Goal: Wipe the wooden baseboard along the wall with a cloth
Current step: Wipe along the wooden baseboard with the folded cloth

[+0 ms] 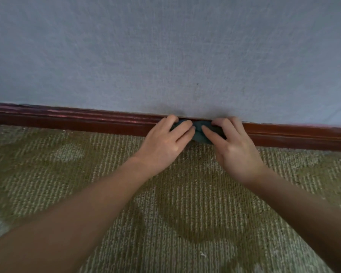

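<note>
Left hand (163, 142) and right hand (234, 146) each grip the bunched dark teal cloth (200, 133), pressing it against the reddish-brown wooden baseboard (87, 120). Long stretches either side of the grip likely await wiping.

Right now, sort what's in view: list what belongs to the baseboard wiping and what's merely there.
Part of the job:
- dark teal cloth, bunched against the trim
- wooden baseboard
- left hand and right hand, both pressing the cloth

Merely there:
- patterned carpet
- pale textured wall
- small white scrap on the carpet
</note>
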A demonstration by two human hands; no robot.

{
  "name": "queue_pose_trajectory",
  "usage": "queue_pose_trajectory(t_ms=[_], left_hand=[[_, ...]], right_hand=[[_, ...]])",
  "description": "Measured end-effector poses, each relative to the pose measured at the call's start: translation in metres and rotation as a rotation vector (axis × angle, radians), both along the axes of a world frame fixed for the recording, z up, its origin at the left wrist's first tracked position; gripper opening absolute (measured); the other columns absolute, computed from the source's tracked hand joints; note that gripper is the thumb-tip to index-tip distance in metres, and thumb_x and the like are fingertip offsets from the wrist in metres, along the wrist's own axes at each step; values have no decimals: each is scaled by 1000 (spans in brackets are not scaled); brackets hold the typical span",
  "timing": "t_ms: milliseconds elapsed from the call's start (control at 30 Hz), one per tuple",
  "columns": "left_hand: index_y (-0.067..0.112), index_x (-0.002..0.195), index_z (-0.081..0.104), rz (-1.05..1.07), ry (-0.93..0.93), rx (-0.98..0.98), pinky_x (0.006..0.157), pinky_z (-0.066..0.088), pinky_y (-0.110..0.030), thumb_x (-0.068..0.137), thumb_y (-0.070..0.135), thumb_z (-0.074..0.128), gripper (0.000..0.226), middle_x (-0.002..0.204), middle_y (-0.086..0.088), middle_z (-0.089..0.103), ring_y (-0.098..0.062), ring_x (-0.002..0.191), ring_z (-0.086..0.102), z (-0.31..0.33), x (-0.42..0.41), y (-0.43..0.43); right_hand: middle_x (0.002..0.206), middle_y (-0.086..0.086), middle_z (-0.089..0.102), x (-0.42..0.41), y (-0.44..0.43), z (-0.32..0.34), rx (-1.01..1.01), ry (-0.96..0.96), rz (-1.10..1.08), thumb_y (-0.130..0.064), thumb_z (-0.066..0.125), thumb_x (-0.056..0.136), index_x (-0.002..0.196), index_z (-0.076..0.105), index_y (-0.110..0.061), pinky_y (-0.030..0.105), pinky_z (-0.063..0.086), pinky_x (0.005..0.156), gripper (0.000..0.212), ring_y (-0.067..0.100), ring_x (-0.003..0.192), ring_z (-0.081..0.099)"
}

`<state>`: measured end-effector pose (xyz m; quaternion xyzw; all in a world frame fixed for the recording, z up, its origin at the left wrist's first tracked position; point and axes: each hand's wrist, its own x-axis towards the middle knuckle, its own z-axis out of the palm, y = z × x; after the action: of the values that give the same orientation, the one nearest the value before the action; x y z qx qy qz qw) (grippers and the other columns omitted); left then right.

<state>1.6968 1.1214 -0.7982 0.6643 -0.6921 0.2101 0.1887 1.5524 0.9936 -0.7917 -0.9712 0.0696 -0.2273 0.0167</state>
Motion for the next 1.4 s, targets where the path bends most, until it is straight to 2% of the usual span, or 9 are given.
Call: queue_pose_trajectory(t_ms=[167,367,633,833,1033,1167,1233,1333,1400], left_hand=[[-8,94,69,-1,-1,23,59,52,-35,85,-5,51,20,96,-19,68,-30,69,61,2,-3,0],[-7,91,71,-33,-72,27,57,52,-32,84,-5,54,19,92,-17,70,-27,66,62,7,0,-1],[-9,95,69,10,-91,69,59,53,-34,89,-5,49,22,94,-21,69,-30,67,63,3,23,27],[-7,92,71,-2,-31,-20,61,53,-34,83,-6,57,16,93,-17,70,-28,78,55,5,3,5],[-8,94,70,-40,-58,61,62,54,-34,82,-5,56,19,94,-17,70,-28,70,63,6,9,10],[-8,93,70,-16,-27,9,64,53,-34,85,-4,53,19,96,-18,69,-30,81,54,6,-2,0],[-7,93,70,-38,-67,-12,65,53,-33,84,-4,55,18,96,-16,69,-28,82,54,7,-5,-8],[-5,92,71,-67,-103,-27,63,49,-31,85,-3,53,20,93,-12,70,-24,82,41,9,0,-14],[-5,93,71,-87,-132,-19,62,50,-31,88,-4,49,23,92,-12,70,-24,80,40,6,7,-9]], right_hand=[[96,26,61,0,-4,2,-4,40,54,1,76,72,103,64,14,41,53,72,35,38,80,60],[97,25,64,4,-5,4,-90,27,81,11,70,74,99,65,13,44,52,67,26,37,77,61],[95,21,66,34,23,-1,-112,-23,70,5,66,76,96,68,8,38,48,69,20,34,79,63],[102,23,64,7,-3,2,-186,26,65,9,66,76,103,65,10,42,42,71,28,37,83,61],[102,27,63,6,11,-12,-90,31,-16,15,72,67,106,64,12,46,52,69,40,42,83,61],[103,26,62,-3,-3,-6,-132,84,13,9,75,68,108,63,10,45,52,70,42,40,84,60],[103,25,62,-11,-12,-1,-137,88,9,8,75,70,108,63,10,45,51,71,40,39,84,60],[101,24,63,-12,-12,1,-131,51,-26,10,74,69,105,65,10,44,50,70,37,39,81,60],[99,24,64,-5,-4,-1,-94,16,-34,12,72,70,103,65,11,44,50,67,33,39,79,59]])
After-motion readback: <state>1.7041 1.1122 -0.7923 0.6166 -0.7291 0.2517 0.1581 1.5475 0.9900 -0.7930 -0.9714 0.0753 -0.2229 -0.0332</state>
